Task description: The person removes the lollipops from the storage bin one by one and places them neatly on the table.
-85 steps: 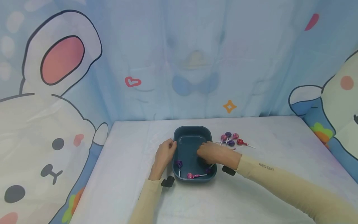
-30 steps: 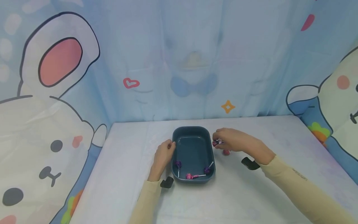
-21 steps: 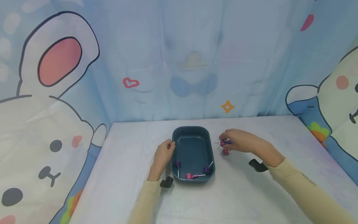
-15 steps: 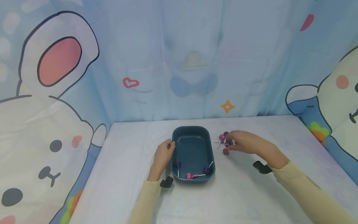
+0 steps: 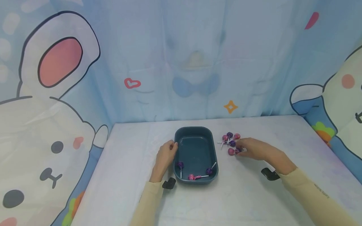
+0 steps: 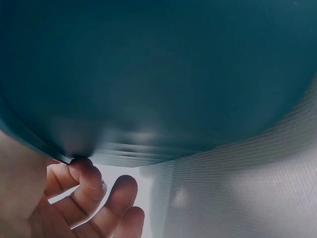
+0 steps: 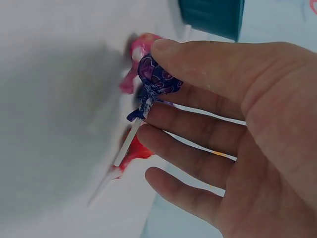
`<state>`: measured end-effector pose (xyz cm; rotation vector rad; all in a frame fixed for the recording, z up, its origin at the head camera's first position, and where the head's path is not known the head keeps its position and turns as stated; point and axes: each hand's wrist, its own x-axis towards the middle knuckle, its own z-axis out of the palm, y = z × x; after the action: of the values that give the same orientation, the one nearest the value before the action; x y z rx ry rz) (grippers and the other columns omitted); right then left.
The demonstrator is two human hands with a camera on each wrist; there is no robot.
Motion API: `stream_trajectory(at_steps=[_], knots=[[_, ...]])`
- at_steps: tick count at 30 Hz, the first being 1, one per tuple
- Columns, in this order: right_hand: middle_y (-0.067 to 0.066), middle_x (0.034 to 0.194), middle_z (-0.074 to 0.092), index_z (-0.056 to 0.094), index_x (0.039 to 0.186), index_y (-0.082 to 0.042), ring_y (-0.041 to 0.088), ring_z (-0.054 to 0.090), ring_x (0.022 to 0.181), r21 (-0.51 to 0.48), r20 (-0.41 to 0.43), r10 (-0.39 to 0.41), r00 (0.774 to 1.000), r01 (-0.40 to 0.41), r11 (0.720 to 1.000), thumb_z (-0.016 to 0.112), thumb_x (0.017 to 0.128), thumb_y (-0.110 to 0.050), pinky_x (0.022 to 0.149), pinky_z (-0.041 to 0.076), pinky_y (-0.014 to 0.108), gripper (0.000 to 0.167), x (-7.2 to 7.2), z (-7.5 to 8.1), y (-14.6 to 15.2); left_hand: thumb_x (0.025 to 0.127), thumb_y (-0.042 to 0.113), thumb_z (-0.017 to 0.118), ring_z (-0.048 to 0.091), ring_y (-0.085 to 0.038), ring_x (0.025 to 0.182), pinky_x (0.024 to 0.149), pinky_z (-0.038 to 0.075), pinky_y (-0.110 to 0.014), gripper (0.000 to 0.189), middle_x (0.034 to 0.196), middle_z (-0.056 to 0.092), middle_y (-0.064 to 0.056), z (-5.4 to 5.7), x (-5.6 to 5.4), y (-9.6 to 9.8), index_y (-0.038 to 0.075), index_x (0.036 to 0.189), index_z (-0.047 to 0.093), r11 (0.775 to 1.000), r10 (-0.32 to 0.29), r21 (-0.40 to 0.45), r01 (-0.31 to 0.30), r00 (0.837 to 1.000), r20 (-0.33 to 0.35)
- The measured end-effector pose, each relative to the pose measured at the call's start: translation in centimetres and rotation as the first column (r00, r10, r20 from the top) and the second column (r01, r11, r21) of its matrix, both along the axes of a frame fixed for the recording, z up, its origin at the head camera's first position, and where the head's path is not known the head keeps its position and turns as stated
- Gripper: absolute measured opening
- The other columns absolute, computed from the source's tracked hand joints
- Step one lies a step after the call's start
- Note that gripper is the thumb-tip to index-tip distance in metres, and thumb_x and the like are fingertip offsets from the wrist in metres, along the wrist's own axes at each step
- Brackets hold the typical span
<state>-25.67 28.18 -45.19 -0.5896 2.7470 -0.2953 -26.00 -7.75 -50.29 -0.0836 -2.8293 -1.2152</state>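
Note:
My left hand holds the left rim of a deep teal tray; in the left wrist view its curled fingers meet the tray's edge. Inside the tray lie a purple lollipop at the left, a pink one along the near side and another purple lollipop in the right corner. To the right of the tray, my right hand pinches a purple-wrapped lollipop between thumb and fingers, its white stick pointing away from the palm.
Several more lollipops lie bunched by the tray's right side, among them a pink one just in front of my right fingers and a purple one. A red lollipop shows beneath that hand. A printed curtain rises behind the white table.
My right hand has come out of the tray, gone to the lollipop pile and shifted rightward, where it now pinches a purple lollipop. The left hand stays at the rim.

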Motion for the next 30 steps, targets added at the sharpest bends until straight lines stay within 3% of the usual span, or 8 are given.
stream_trajectory(at_steps=[8,19,30], knots=[[0.000,0.095,0.067,0.068,0.111,-0.005,0.015,0.060,0.085,-0.010,0.042,-0.010,0.999,0.010,1.000,0.076,0.089,-0.022,0.085,0.055,0.043,0.029,-0.3,-1.0,0.8,0.103,0.030,0.052,0.044,-0.013,0.059,0.054,0.034,-0.027,0.031,0.067,0.048,0.001,0.2,0.1,0.0,0.012,0.079,0.053,1.000,0.003,0.007,-0.003,1.000,0.005],[0.005,0.104,0.069,0.069,0.115,-0.006,0.027,0.064,0.100,-0.004,0.031,-0.027,0.999,0.028,1.000,0.081,0.084,-0.019,0.092,0.054,0.048,0.036,0.5,-1.5,0.4,0.103,0.031,0.052,0.045,-0.013,0.059,0.054,0.035,-0.027,0.031,0.067,0.049,0.000,0.2,0.0,0.0,0.012,0.078,0.052,1.000,0.004,0.003,-0.004,1.000,0.006],[0.004,0.101,0.067,0.069,0.111,-0.007,0.030,0.060,0.101,0.025,-0.078,-0.005,0.997,0.007,1.000,0.083,0.081,-0.015,0.092,0.052,0.051,0.035,1.2,-2.2,-0.2,0.103,0.030,0.051,0.044,-0.014,0.059,0.054,0.035,-0.027,0.031,0.067,0.048,0.000,0.2,0.1,0.1,0.012,0.078,0.052,1.000,0.011,0.007,-0.011,1.000,0.020]])
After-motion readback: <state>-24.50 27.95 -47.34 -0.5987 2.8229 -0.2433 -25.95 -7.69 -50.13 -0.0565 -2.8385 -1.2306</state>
